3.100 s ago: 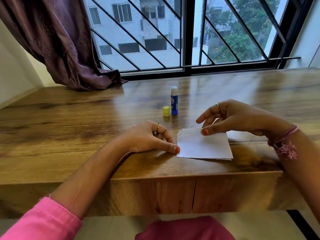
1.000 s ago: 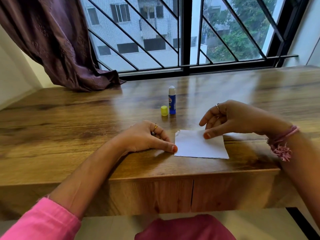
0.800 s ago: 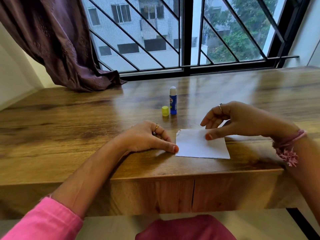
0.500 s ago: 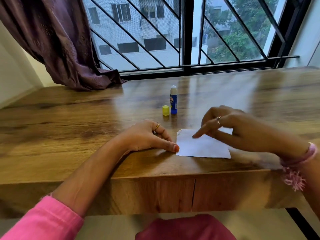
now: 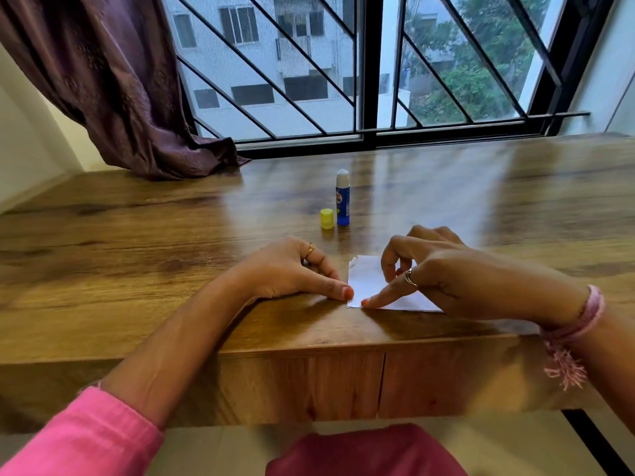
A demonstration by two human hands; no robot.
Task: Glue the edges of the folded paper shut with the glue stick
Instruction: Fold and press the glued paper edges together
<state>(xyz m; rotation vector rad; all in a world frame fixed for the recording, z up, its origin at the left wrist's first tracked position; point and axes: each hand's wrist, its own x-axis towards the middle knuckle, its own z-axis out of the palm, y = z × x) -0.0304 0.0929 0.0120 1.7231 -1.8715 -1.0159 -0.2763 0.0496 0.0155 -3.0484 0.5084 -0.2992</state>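
Your folded paper (image 5: 369,281) lies flat on the wooden bench (image 5: 137,269), close to the near edge. Your left hand (image 5: 292,269) rests on the bench just left of the paper, and its thumb tip touches the paper's left edge. The other fingers are curled loosely and hold nothing. Your right hand (image 5: 457,273) lies over the right part of the paper and hides it. One straight finger presses down on the paper's near edge, close to the left corner. The other fingers are bent above the paper. The glue stick (image 5: 343,197) stands upright farther back, apart from both hands, with its yellow cap (image 5: 326,218) just beside it.
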